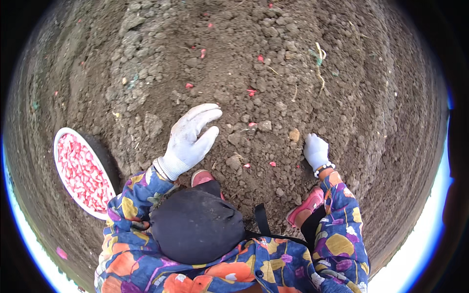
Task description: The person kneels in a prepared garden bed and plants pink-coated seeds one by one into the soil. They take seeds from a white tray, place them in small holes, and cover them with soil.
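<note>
My left hand [190, 137], in a whitish knit glove, hovers over the loose soil [227, 95] with its fingers curved and the thumb apart. Nothing shows in its grasp. To the right, my right hand [316, 151] wears a similar glove and is closed into a fist near the ground; whether it holds anything is hidden. A white-rimmed basin [58, 154] at the left is full of pink-and-white seed pieces [84, 172], perhaps coated cloves. Single pink pieces lie scattered on the soil between my hands, one [272, 164] nearer the right, another [253, 124] farther out.
A tan clod [294, 134] lies beside my right hand. Farther off are dry stalks with a green scrap [319, 60]. My pink shoes [306, 206] rest on the soil. A dark rounded cloth shape [198, 227], knee or bag, fills the lower middle beside a black strap [261, 219].
</note>
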The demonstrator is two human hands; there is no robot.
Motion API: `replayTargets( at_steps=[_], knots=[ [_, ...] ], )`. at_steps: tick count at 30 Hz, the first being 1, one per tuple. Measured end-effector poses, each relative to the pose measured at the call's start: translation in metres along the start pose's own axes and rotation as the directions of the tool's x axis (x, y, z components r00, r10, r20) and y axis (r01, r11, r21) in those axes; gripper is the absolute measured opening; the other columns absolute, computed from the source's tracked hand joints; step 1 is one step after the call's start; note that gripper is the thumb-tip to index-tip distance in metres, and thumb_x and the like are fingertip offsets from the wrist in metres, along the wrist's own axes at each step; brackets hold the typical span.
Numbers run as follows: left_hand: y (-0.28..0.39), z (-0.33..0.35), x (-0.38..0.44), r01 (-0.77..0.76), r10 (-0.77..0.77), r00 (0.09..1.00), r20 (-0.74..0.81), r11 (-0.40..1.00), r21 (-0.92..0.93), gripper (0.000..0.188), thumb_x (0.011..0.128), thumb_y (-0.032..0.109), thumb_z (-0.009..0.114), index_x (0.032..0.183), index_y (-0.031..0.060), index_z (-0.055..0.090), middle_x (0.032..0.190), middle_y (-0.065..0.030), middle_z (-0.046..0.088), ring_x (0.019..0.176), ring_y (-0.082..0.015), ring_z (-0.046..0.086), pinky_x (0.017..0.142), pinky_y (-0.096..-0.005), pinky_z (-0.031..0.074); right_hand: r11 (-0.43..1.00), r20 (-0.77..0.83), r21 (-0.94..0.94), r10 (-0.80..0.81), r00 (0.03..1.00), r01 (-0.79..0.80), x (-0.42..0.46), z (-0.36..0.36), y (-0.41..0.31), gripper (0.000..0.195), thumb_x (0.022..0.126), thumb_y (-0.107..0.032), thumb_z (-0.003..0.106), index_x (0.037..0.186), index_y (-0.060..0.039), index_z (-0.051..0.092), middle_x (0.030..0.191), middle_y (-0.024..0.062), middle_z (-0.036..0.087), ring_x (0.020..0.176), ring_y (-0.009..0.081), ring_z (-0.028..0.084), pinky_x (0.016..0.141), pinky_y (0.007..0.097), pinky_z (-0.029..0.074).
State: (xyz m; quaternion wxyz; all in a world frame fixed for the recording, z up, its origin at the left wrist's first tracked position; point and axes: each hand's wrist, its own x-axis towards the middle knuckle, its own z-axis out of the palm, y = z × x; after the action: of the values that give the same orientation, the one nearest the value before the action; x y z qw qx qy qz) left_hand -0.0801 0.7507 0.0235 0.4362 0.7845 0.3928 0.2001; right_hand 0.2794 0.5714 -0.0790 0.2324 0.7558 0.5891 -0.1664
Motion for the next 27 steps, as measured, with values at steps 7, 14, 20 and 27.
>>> replayTargets(
  at_steps=[7,14,20,27],
  knots=[
    [-0.071,-0.187,-0.059,0.376,-0.049,0.583,-0.811,0.901,0.216,0.029,0.087,0.006,0.059,0.115,0.0025,0.060,0.120,-0.0126,0.059,0.109,-0.0228,0.057,0.094,-0.0328,0.044,0.996,-0.048,-0.083,0.012,0.999,-0.016,-0.004,0.004,-0.001,0.008,0.080,-0.014,0.056,0.080,-0.0074,0.061,0.080,0.0111,0.060,0.068,0.0294,0.064,0.057,0.0416,0.051],
    [-0.257,-0.228,-0.189,0.716,-0.201,0.629,-0.751,0.526,0.459,0.051,0.090,0.029,0.059,0.131,0.0022,0.046,0.126,-0.0175,0.050,0.099,-0.0221,0.056,0.072,-0.0287,0.051,0.998,0.047,0.048,-0.044,0.998,0.041,0.016,-0.040,0.009,0.015,0.076,-0.010,0.057,0.081,-0.0036,0.069,0.081,0.0148,0.068,0.074,0.0310,0.068,0.059,0.0415,0.054],
    [-0.237,-0.204,-0.148,0.796,-0.339,0.570,-0.749,0.452,0.402,0.046,0.090,0.028,0.058,0.128,0.0024,0.048,0.112,-0.0128,0.051,0.084,-0.0167,0.050,0.062,-0.0248,0.045,0.977,-0.060,0.206,0.074,0.995,-0.060,-0.010,-0.009,0.008,0.014,0.078,-0.012,0.056,0.083,-0.0059,0.068,0.081,0.0122,0.068,0.076,0.0303,0.068,0.060,0.0404,0.054],
    [-0.232,-0.223,-0.147,0.845,-0.468,0.458,-0.756,0.493,0.207,0.041,0.091,0.026,0.057,0.124,0.0026,0.050,0.096,-0.0074,0.051,0.067,-0.0104,0.043,0.051,-0.0203,0.039,0.953,-0.127,0.298,0.097,0.987,-0.055,-0.008,-0.003,-0.005,0.013,0.078,-0.013,0.057,0.085,-0.0057,0.066,0.086,0.0136,0.066,0.079,0.0312,0.067,0.062,0.0418,0.054]
  ],
)
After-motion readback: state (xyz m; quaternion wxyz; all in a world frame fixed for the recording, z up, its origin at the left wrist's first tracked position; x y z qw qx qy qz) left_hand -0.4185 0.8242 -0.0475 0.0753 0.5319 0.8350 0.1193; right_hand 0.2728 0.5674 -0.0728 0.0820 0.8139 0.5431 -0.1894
